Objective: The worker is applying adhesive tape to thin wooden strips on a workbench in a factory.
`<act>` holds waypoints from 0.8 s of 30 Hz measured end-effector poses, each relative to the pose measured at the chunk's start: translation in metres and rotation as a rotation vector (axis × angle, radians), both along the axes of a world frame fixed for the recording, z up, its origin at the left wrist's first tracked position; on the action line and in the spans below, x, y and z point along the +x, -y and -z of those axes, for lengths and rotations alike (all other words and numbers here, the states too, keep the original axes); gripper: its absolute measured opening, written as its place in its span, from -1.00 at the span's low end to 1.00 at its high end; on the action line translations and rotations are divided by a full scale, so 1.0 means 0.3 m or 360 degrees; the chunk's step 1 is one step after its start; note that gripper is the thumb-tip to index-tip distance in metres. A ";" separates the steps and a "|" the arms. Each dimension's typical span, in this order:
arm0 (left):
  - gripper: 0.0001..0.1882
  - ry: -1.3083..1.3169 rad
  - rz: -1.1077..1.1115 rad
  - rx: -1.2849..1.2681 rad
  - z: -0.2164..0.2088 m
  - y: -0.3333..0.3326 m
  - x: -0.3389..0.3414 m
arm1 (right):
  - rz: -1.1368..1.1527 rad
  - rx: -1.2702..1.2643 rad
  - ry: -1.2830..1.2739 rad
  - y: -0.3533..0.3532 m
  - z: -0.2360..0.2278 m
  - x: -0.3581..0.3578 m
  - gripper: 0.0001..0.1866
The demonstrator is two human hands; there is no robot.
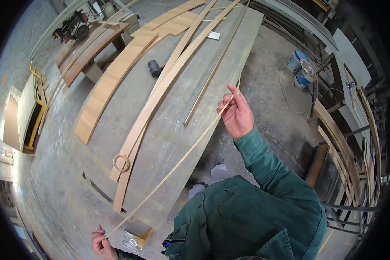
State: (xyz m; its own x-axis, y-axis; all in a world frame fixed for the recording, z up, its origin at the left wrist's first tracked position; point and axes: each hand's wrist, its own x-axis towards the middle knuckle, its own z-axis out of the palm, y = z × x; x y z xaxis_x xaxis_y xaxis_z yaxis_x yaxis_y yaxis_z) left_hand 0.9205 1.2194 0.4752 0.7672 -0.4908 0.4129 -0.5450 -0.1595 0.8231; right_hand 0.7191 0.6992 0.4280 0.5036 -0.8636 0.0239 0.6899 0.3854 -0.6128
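Across the grey surface [171, 125] lie long wooden boards [141, 117]; above it you hold a thin pale strip [175, 167] slantwise, your right hand [237, 113] half-curled around it, your left hand [102, 246] pinching its lower end. A tan ring [115, 165] rests on the boards.

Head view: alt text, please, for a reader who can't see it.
A thin pale strip is held between a person's left hand and right hand, slanting across a grey table. Long wooden strips, wide wooden boards and a black mallet lie on it.
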 end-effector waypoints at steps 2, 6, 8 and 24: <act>-0.90 0.0085 0.0018 -0.0102 0.073 -0.036 0.031 | -0.0022 -0.0036 0.0077 0.002 -0.072 -0.010 -0.63; -0.22 -0.0766 0.0075 -0.1106 0.265 0.086 0.049 | -0.0086 -0.0056 0.0182 0.019 -0.163 -0.023 -0.64; 0.14 -0.0977 0.0162 -0.1177 0.305 0.331 -0.068 | -0.0131 -0.0107 0.0228 0.038 -0.172 -0.018 -0.65; -0.35 0.0281 -0.0031 0.0590 0.335 1.017 -0.060 | -0.0733 -0.0246 -0.0268 0.097 -0.153 -0.089 -0.67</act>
